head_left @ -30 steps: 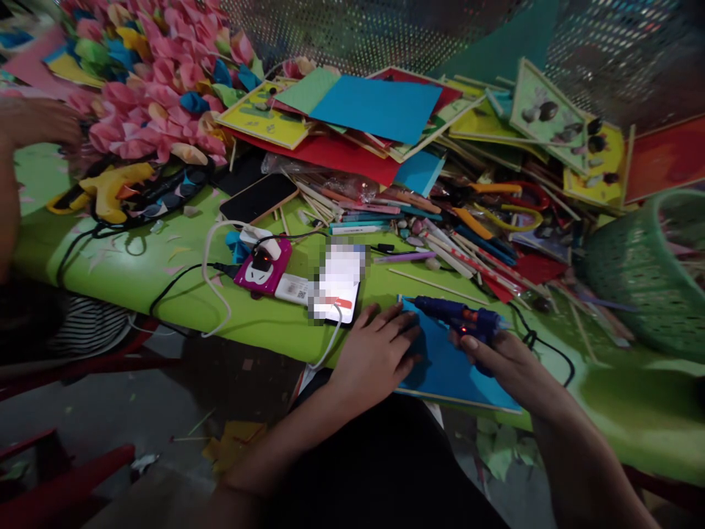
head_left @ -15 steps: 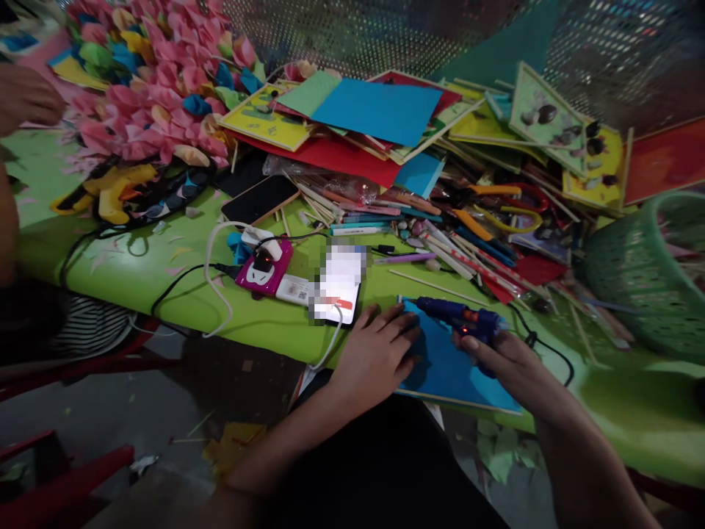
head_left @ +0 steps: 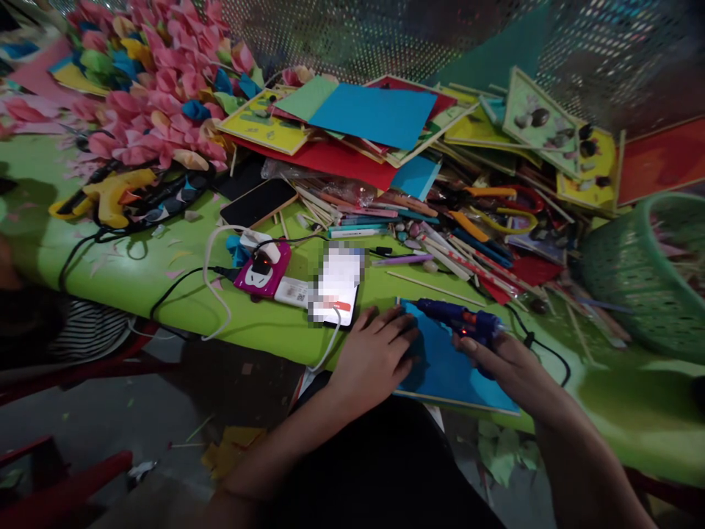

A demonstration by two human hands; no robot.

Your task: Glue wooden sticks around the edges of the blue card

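Note:
A blue sheet edged with thin pale strips lies at the table's front edge. My left hand rests flat over its left side, fingers stretched out and slightly apart. In my right hand is a dark blue glue gun with a small red light glowing. The gun points left, its nozzle near the sheet's upper left corner; whether it touches the sheet I cannot tell. A lit phone lies just left of my left hand's fingertips.
A pink power strip with cords stands left of the phone. Pens and sticks, scissors and stacked coloured cards fill the back. A green basket stands right; a yellow glue gun and pink paper petals lie left.
Another person's hand at the far left has gone from above the table edge. Both my hands and the glue gun have hardly moved; the view has shifted slightly.

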